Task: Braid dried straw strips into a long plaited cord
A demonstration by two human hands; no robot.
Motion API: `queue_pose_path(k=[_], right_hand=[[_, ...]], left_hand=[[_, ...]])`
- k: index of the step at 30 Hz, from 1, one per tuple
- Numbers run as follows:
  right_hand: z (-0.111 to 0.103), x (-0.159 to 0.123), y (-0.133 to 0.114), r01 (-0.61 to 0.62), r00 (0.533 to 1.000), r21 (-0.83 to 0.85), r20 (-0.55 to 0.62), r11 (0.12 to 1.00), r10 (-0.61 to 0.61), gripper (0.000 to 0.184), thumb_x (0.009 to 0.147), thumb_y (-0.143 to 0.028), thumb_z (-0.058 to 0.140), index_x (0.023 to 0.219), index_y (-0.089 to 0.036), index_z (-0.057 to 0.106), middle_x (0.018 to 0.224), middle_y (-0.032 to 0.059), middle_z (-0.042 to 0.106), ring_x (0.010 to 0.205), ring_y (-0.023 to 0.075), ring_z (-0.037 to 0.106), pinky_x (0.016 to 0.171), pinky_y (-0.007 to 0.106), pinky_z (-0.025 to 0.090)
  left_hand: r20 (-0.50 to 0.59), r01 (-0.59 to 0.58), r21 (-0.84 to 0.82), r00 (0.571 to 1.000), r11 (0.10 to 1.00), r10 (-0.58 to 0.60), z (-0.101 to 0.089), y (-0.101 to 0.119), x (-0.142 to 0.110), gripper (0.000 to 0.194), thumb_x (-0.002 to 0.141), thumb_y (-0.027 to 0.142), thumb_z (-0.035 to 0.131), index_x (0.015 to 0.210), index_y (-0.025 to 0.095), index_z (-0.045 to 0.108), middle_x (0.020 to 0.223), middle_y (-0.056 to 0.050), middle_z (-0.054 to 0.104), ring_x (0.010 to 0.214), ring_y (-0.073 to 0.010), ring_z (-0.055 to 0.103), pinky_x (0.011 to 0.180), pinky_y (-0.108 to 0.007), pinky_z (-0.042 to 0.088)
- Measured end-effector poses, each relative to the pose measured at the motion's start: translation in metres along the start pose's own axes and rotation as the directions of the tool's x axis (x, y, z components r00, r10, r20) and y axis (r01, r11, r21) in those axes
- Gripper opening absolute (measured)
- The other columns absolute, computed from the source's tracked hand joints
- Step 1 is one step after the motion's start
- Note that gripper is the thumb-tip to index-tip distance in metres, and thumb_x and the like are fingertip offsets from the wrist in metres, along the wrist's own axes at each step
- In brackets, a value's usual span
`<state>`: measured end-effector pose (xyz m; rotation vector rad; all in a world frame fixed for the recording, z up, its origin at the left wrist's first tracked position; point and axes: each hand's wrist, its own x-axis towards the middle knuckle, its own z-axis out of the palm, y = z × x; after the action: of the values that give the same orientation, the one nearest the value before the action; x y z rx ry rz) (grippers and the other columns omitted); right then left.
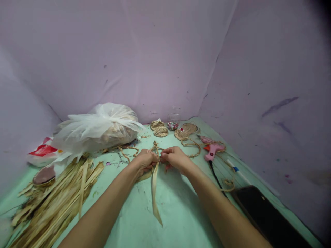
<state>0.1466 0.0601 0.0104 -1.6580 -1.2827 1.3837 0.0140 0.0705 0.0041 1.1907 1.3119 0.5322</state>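
Both hands meet at the middle of the pale green table [178, 213]. My left hand [145, 160] is closed on a pale dried-leaf strip [155, 193], whose loose end trails toward me. My right hand [175, 157] pinches the same strip where it turns into a braided cord [155, 146] running away from me. The fingertips of both hands touch at the braid.
A heap of dried leaf strips [54, 199] lies at the left. A white plastic bag [100, 127] sits behind it. Woven coils [160, 129] and a bead dish [172, 125] lie at the back. A pink glue gun [212, 150] and a dark phone [269, 215] lie at the right.
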Motion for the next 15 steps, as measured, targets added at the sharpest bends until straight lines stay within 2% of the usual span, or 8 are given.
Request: queue_pose_path(k=[4,8,11,15], right_hand=[[0.010,0.006,0.010,0.021,1.000,-0.031,0.019,0.999,-0.020,0.009,0.061,-0.013,0.056,0.052,-0.014,0.057,0.040,-0.0021,0.048,0.035,0.0067,0.039,0.036,0.019,0.029],[0.009,0.015,0.020,0.052,0.998,-0.054,-0.023,0.997,-0.054,0.012,0.057,-0.012,0.057,0.046,-0.015,0.053,0.034,-0.0055,0.038,0.031,0.0040,0.029,0.034,0.019,0.018],[0.009,0.017,0.023,0.049,0.999,-0.036,-0.015,0.998,-0.050,0.009,0.056,-0.012,0.055,0.049,-0.015,0.053,0.035,-0.0058,0.038,0.032,0.0040,0.028,0.034,0.019,0.016],[0.013,0.015,0.021,0.027,1.000,0.008,0.005,1.000,-0.027,0.008,0.056,-0.012,0.053,0.049,-0.015,0.052,0.036,-0.0048,0.041,0.032,0.0045,0.028,0.033,0.020,0.017]], left_hand=[[0.015,0.011,0.029,1.000,1.000,-0.011,0.001,0.003,-0.002,0.010,0.055,0.015,0.050,0.048,0.015,0.043,0.035,0.007,0.033,0.027,-0.0024,0.018,0.032,-0.019,0.008],[-0.045,-0.023,0.180,0.998,0.983,0.031,0.004,0.006,-0.004,0.014,0.055,0.012,0.048,0.041,0.014,0.044,0.031,0.005,0.032,0.028,-0.0041,0.022,0.034,-0.020,0.014],[-0.116,-0.063,0.369,0.987,0.927,0.113,0.002,0.008,-0.004,0.017,0.054,0.012,0.050,0.037,0.014,0.048,0.029,0.002,0.035,0.031,-0.0060,0.028,0.037,-0.021,0.018],[-0.206,0.005,0.570,0.969,0.821,0.137,-0.004,0.015,-0.009,0.009,0.050,0.013,0.055,0.041,0.015,0.056,0.032,0.000,0.042,0.038,-0.0108,0.039,0.041,-0.022,0.023]])
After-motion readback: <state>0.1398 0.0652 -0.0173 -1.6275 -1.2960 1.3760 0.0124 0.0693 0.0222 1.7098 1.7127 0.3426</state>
